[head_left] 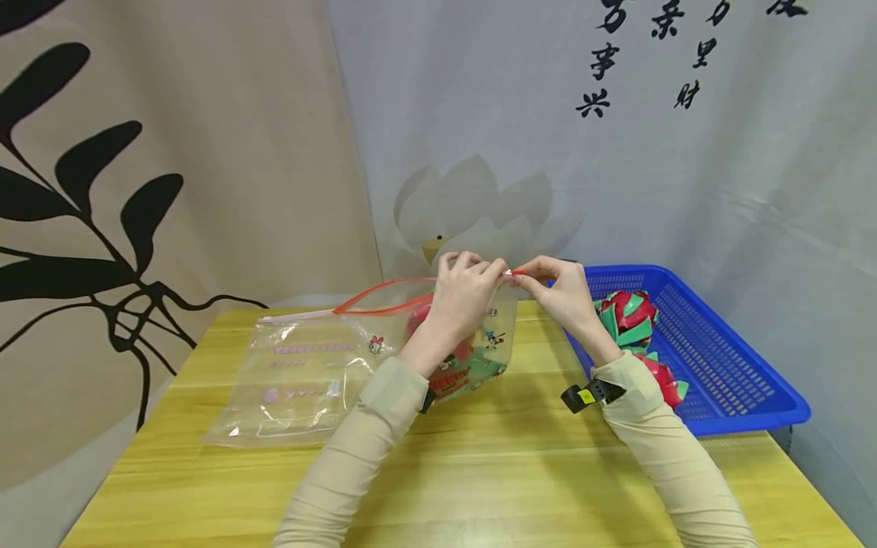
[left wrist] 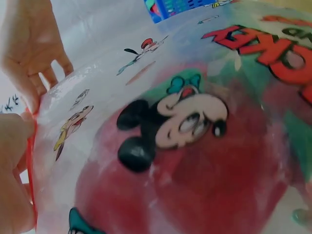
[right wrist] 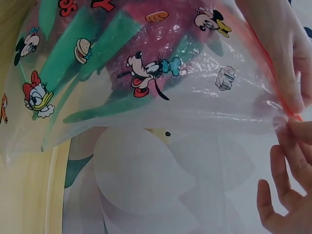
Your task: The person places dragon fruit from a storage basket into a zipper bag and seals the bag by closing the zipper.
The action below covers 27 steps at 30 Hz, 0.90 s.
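Red edging lines the mouth of the clear Mickey-print zip bag over the table, left of the blue basket. Left hand and right hand pinch the bag's right end in a narrow grip.

A cloth backdrop hangs in soft folds behind a wooden desk. It shows 2 main tones: beige on the left, pale grey on the right, meeting along a near-vertical edge. Black leaf print with branching stems spreads over the beige side, whose lower corner curves into greyish white. Brush-style Chinese characters run down the grey side, 3 stacked in the leftmost column. Below sits a grey lotus print with a yellow centre. The desk has yellow, streaky grain; diffuse light leaves soft shadows there.
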Each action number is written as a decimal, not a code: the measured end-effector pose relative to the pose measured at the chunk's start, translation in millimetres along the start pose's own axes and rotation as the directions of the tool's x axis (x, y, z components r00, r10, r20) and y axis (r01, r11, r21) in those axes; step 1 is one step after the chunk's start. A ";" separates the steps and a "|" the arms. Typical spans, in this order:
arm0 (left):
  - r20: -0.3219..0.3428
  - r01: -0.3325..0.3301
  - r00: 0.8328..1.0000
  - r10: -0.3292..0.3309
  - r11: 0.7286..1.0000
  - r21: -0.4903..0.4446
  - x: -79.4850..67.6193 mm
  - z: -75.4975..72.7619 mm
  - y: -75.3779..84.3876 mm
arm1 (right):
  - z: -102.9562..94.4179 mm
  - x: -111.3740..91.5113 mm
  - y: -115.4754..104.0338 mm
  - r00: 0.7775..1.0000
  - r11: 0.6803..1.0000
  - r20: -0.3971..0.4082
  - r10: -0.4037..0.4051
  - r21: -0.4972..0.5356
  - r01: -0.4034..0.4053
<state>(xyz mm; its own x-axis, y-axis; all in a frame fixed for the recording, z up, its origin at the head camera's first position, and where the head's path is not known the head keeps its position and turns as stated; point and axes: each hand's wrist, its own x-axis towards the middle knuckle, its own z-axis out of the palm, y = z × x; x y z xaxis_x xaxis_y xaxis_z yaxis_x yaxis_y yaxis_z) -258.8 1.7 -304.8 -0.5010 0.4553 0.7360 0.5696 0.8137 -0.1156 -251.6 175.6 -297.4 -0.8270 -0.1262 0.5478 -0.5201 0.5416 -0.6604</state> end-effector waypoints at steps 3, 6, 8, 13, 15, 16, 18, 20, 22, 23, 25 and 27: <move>0.020 0.023 1.000 -0.023 1.000 0.002 -3.8 -2.2 -3.6 | 0.3 -0.5 2.7 1.000 1.000 -0.006 0.003 -0.001 -0.003; 0.030 0.039 0.999 -0.039 0.999 0.018 -9.4 -4.7 -9.3 | -0.9 -0.8 6.2 0.999 1.000 -0.020 0.027 -0.010 -0.027; 0.031 0.047 0.998 -0.047 0.998 0.030 -13.9 -6.5 -13.9 | -2.0 -0.7 8.7 0.998 0.999 -0.029 0.048 -0.012 -0.048; 0.032 0.069 0.997 -0.070 0.997 0.034 -25.3 -11.6 -25.0 | -3.9 -1.1 13.1 0.997 0.998 -0.036 0.068 -0.016 -0.068; 0.038 0.075 0.996 -0.076 0.997 0.026 -29.5 -14.4 -28.2 | -4.5 -1.3 13.9 0.997 0.997 -0.032 0.071 -0.016 -0.071; 0.038 0.076 0.996 -0.077 0.997 0.023 -31.3 -15.8 -29.7 | -4.5 -1.1 14.2 0.997 0.997 -0.029 0.073 -0.014 -0.074; 0.036 0.078 0.996 -0.079 0.997 0.020 -34.4 -18.5 -32.3 | -4.6 -1.2 13.3 0.997 0.997 -0.021 0.076 -0.011 -0.076; 0.028 0.073 0.997 -0.074 0.997 0.017 -36.7 -20.0 -35.0 | -4.5 -1.3 11.8 0.997 0.997 -0.011 0.075 -0.009 -0.075; 0.016 0.065 0.998 -0.066 0.998 0.018 -38.5 -20.7 -37.9 | -4.2 -1.3 10.6 0.998 0.998 -0.004 0.070 -0.005 -0.070; 0.011 0.065 0.998 -0.065 0.998 0.016 -39.6 -20.7 -39.7 | -4.2 -1.4 10.5 0.998 0.998 -0.005 0.068 -0.005 -0.068; -0.001 0.072 0.997 -0.072 0.997 0.010 -43.0 -20.5 -44.1 | -4.6 -1.8 12.2 0.998 0.998 -0.017 0.064 -0.010 -0.064; -0.007 0.090 0.996 -0.090 0.996 0.004 -48.0 -20.8 -49.2 | -5.8 -2.9 16.1 0.997 0.997 -0.038 0.071 -0.024 -0.072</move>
<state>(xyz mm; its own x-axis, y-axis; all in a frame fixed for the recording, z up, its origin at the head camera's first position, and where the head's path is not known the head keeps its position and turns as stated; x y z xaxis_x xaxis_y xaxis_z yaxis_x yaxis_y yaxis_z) -249.2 -67.7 -320.5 -0.5459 0.3776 0.7479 0.5198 0.8528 -0.0512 -256.3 189.5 -306.6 -0.8533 -0.0559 0.5183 -0.4538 0.5689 -0.6859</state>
